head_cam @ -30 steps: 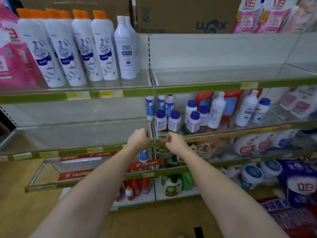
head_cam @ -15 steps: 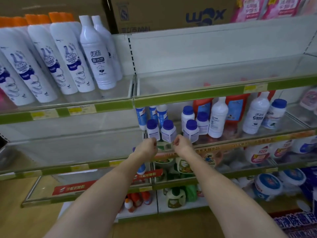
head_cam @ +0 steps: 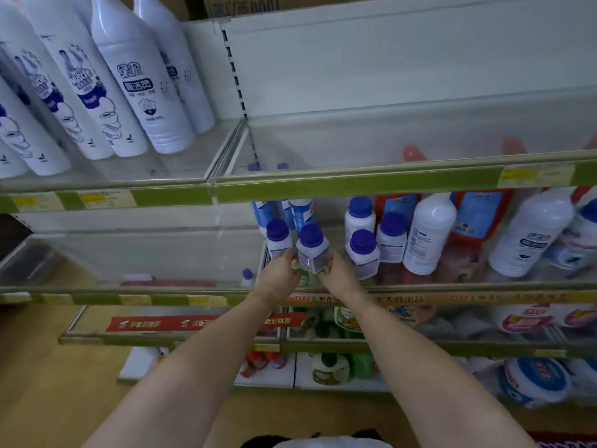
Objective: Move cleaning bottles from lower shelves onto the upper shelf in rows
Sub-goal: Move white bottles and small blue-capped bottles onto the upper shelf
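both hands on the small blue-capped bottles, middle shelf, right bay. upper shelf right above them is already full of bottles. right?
Not quite. The head view shows the upper shelf above them bare; tall white bottles stand only in its left bay. The rest holds: left hand and right hand are at the small blue-capped bottles.

On the middle shelf [head_cam: 452, 287], the small bottle [head_cam: 311, 248] stands at the front edge, between the left hand [head_cam: 280, 277] and right hand [head_cam: 339, 275], which touch its base on either side. A second small bottle [head_cam: 278, 236] stands just left and slightly behind it; three more [head_cam: 363, 252] stand to its right. Above it runs the upper shelf [head_cam: 355, 185], whose left bay carries tall bottles [head_cam: 142, 85] in a row.
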A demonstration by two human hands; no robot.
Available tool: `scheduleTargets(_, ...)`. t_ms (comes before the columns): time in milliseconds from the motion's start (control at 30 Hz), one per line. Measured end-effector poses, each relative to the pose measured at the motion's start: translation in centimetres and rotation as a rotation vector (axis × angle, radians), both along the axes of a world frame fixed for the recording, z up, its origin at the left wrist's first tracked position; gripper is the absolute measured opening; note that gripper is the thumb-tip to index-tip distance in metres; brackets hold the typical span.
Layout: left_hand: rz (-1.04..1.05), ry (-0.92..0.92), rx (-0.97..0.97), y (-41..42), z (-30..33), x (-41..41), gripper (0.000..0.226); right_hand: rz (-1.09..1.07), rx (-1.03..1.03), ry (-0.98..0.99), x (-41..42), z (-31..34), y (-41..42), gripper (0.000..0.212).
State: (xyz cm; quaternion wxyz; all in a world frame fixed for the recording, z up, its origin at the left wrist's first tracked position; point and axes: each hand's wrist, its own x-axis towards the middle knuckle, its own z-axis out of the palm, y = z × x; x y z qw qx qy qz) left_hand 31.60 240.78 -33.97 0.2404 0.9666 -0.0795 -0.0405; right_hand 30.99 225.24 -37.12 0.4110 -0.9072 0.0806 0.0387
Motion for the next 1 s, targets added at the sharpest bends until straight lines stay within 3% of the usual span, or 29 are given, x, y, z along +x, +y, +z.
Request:
scheduleTargets(67, 0.043, -0.049, -0.095, -0.7, 0.3, 0.6, 0.036, -0.002, 0.019, 0.001, 0.7, -0.5, -0.2, 0.026)
scheduleTargets(267, 0.116, -0.014, -0.195, -2.3, 0.7, 3.1, 0.036, 0.023, 0.043, 0.01, 1.4, -0.7, -0.9, 0.026)
scheduleTargets(700, 0.177, -0.007, -0.232, -4.0, 1.1, 4.5, 0.044, 0.045, 0.038, 0.058, 2.1, -0.5, -1.1, 0.033)
scheduleTargets(900, 0.225, -0.013, -0.212, -4.3, 2.0, 4.4, 0.041, 0.042, 0.047, 0.061, 1.7, -0.1, -1.3, 0.02)
scheduleTargets(1000, 0.218, -0.024, -0.16, -3.7, 2.5, 3.6, 0.038, 0.048, 0.044, 0.06, 1.4, 0.2, -1.1, 0.025)
